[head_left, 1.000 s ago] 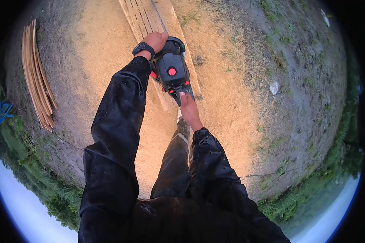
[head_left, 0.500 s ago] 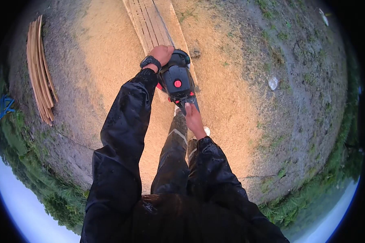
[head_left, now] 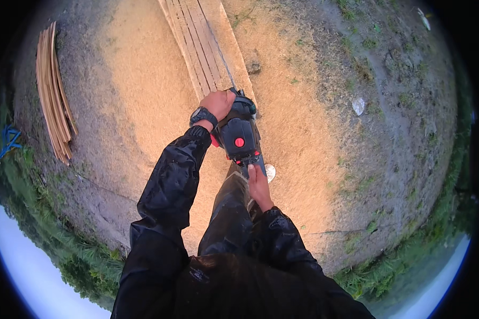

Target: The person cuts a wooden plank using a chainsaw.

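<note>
A black chainsaw (head_left: 238,134) with red knobs is between my two hands, close in front of my legs. Its front handle is gripped by my left hand (head_left: 218,104), with a dark watch on the wrist. Round the rear handle my right hand (head_left: 258,186) is closed, thumb on top. The thin bar points away from me and lies along a dark lengthwise line in a sawn log (head_left: 194,42). Several parallel cuts run down the log's flat, pale upper face. How deep the bar sits in the wood I cannot tell.
Orange sawdust (head_left: 143,106) covers the ground around the log. A stack of long, thin wooden strips (head_left: 53,95) lies at the left, with a blue object (head_left: 9,141) beyond it. Pale scraps, one a crumpled piece (head_left: 358,106), lie on the right.
Both hands have drawn the chainsaw back toward my body and slightly right. More of the log's cut face shows ahead of the saw. Both grips are kept.
</note>
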